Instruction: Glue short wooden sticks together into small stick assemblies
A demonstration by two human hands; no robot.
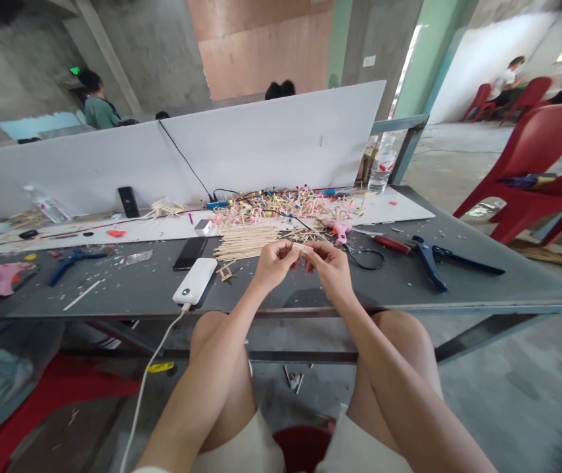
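At the near edge of the grey table (458,289), two hands pinch one short wooden stick between them.

From the left, a pink glue gun (7,274) and a blue-handled tool (71,261) lie well apart from the hands; nearer in, a white power bank (195,280) sits at the table's near edge with a black phone (190,253) just beyond it. A bundle of pale sticks (246,242) lies just beyond the left hand (273,263), whose thumb and fingertips are pressed onto one end of the short stick (303,247). The right hand (330,266) nips the other end the same way, so the stick is held above the tabletop between the two hands. Further back is a heap of coloured-tipped sticks (285,203) and a second pink glue gun (338,230). To the right lie blue cutters (431,259), and a red chair (541,171) stands beyond the table's right end.
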